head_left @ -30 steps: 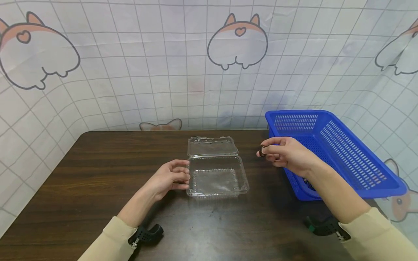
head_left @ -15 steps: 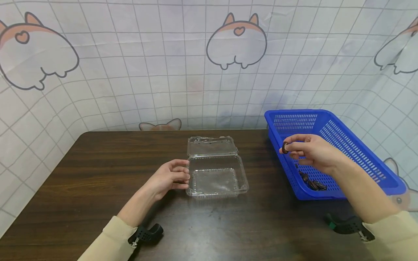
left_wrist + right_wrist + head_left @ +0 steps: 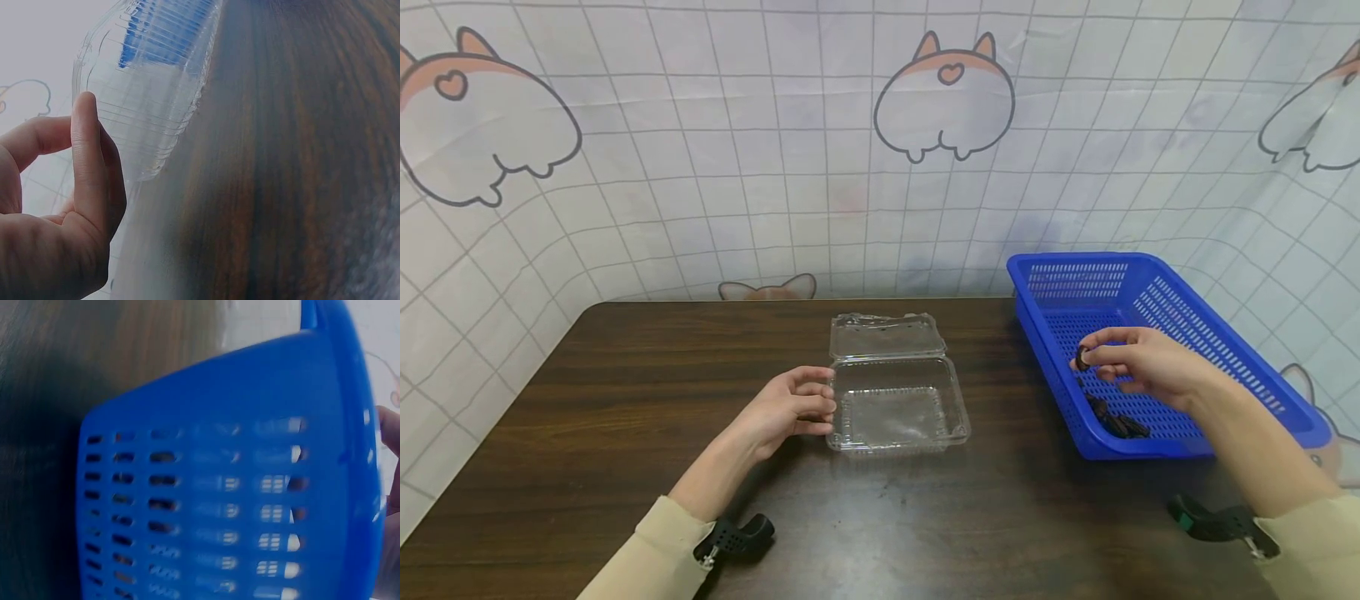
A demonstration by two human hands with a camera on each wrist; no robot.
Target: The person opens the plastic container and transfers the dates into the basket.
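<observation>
Between the thumb and index finger of my right hand I pinch a small, rounded dark brown piece, paler on one side. This hand is over the near left part of the blue plastic basket. Several similar dark pieces lie in the basket's near left corner. My left hand touches the left side of a clear plastic clamshell box with loosely bent fingers. The box stands with its lid folded back. In the right wrist view, the basket wall hides most of the right hand.
Box and basket stand on a dark wood-grain table. A light gridded cloth with cartoon animals hangs behind it. Bare tabletop lies between the box and the basket. Dark bands are on both wrists.
My right hand has moved right from beside the basket to over its inside, keeping the dark piece. The pieces in the basket's corner have come into view. My left hand stays at the box.
</observation>
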